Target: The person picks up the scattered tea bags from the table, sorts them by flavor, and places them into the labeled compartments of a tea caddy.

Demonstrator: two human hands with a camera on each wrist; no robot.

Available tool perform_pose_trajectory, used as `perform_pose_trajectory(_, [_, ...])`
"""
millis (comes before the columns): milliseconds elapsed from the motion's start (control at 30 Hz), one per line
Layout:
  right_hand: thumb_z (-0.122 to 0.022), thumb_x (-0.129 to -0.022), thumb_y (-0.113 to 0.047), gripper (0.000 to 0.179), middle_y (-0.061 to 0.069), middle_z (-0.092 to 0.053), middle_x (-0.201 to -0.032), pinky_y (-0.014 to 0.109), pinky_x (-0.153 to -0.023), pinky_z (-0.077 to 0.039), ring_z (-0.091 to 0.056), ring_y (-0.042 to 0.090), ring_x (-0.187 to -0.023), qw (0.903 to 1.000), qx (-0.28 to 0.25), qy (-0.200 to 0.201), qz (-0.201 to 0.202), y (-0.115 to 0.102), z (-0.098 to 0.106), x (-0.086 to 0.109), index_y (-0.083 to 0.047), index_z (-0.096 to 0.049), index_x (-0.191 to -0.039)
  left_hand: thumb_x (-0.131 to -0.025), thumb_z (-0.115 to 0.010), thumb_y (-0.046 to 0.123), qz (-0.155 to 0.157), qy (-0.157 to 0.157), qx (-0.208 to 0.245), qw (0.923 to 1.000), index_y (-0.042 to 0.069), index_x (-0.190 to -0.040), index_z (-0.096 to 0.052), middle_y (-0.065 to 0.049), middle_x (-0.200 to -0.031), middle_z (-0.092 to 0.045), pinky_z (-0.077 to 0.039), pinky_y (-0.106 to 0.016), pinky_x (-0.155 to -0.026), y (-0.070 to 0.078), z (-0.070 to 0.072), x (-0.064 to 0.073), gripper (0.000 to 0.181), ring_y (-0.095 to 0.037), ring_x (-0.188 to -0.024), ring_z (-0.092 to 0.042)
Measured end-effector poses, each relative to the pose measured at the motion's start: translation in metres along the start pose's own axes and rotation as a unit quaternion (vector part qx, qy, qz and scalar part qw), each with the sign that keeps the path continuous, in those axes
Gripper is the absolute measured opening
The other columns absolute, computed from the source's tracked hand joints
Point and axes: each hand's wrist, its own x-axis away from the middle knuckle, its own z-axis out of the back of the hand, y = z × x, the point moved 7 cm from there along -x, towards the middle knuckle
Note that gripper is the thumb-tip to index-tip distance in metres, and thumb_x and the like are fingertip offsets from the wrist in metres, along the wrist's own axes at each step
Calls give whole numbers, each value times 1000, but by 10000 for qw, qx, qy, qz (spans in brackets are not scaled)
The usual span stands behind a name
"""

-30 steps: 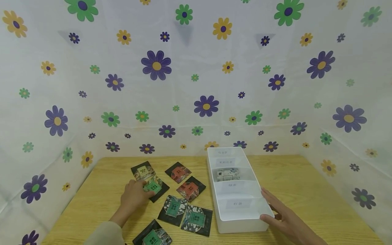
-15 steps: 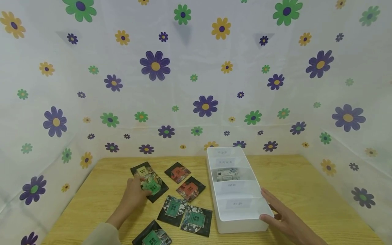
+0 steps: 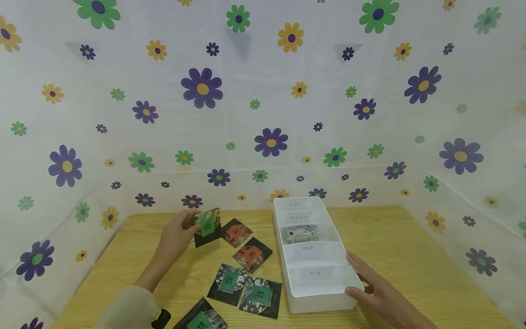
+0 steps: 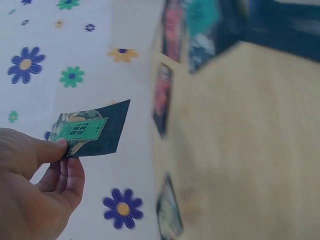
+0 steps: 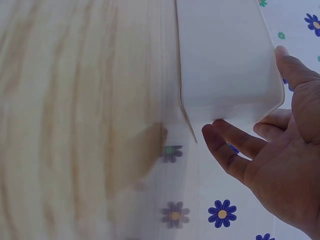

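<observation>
My left hand (image 3: 174,240) pinches a dark tea sachet (image 3: 208,225) with a green label between thumb and fingers, tilted up above the table's far left part. The left wrist view shows the thumb on the label face of this sachet (image 4: 102,131) and the fingers behind it. My right hand (image 3: 380,292) rests against the near right corner of a long white divided box (image 3: 322,302), its fingers extended along the side and the thumb at the front corner. A white patterned packet (image 3: 302,234) lies in the middle compartment. Labels with writing mark the box's dividers.
Two red-labelled sachets (image 3: 253,254) lie left of the box. Nearer are two green-labelled sachets with white flowers (image 3: 260,296), plus another green-labelled sachet (image 3: 201,320) at the front edge. A flower-printed curtain (image 3: 271,105) surrounds the wooden table (image 3: 394,246).
My left hand has picked up the green-labelled sachet from over the yellow-labelled one, which is now hidden in the head view. The right hand keeps its place at the box.
</observation>
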Motion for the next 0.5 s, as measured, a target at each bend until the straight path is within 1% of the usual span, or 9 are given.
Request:
perform_pose_trajectory(133, [-65, -104, -20, 77, 32, -15, -165, 24, -86, -54, -44, 56, -134, 9998, -52, 42, 210, 0, 0, 0, 3, -21, -162, -101, -67, 8, -197, -45, 323, 9993, 7, -140, -61, -19, -116, -72, -53, -35, -67, 17, -6, -12, 40, -34, -101, -70])
perform_pose_trajectory(200, [-65, -103, -18, 77, 33, -16, -165, 23, -85, -54, -45, 56, -132, 9994, -60, 72, 338, -1, 0, 0, 3, -21, -162, -101, -67, 8, -315, -117, 538, 9980, 6, -140, -61, -19, -116, -72, -53, -34, -70, 26, -12, -17, 40, -33, -100, -70])
perform_pose_trajectory(267, [-65, -103, -18, 76, 33, -17, -164, 23, -84, -54, -47, 51, -132, 9990, -58, 109, 424, -1, 0, 1, 2, -21, -162, -102, -66, 8, -386, -225, 783, 9959, 6, -141, -60, -19, -114, -71, -50, -35, -69, 36, -19, -22, 40, -32, -98, -70])
perform_pose_trajectory(300, [-65, -103, -17, 76, 33, -17, -164, 24, -84, -55, -49, 46, -133, 9988, -69, 134, 464, -1, 0, 1, 2, -22, -162, -102, -66, 8, -406, -255, 873, 9950, 6, -142, -60, -19, -115, -71, -50, -35, -69, 40, -22, -24, 40, -31, -99, -70])
perform_pose_trajectory(367, [-65, -103, -16, 75, 33, -18, -164, 24, -84, -55, -51, 37, -133, 9985, -53, 175, 512, -1, 0, 2, 1, -23, -162, -102, -66, 8, -449, -296, 1051, 9930, 6, -142, -60, -19, -118, -70, -52, -38, -76, 49, -30, -30, 41, -32, -103, -69])
perform_pose_trajectory(400, [-65, -103, -17, 75, 33, -18, -164, 24, -84, -54, -51, 35, -133, 9985, -32, 173, 510, -1, 0, 2, 1, -22, -163, -102, -66, 8, -454, -290, 1112, 9923, 7, -142, -60, -18, -119, -70, -54, -41, -79, 52, -34, -33, 41, -32, -105, -69])
perform_pose_trajectory(467, [-66, -103, -17, 75, 32, -18, -164, 24, -85, -55, -51, 36, -133, 9987, -28, 170, 475, -1, 1, 2, 1, -23, -162, -102, -67, 8, -484, -228, 1239, 9909, 8, -142, -61, -17, -120, -70, -55, -46, -87, 59, -41, -39, 41, -32, -108, -68])
perform_pose_trajectory(500, [-66, -103, -18, 76, 33, -17, -164, 25, -85, -55, -51, 40, -133, 9990, -25, 144, 432, -1, 1, 2, 2, -23, -162, -101, -67, 8, -522, -176, 1308, 9899, 7, -142, -61, -17, -119, -70, -55, -49, -90, 62, -43, -41, 41, -32, -108, -68])
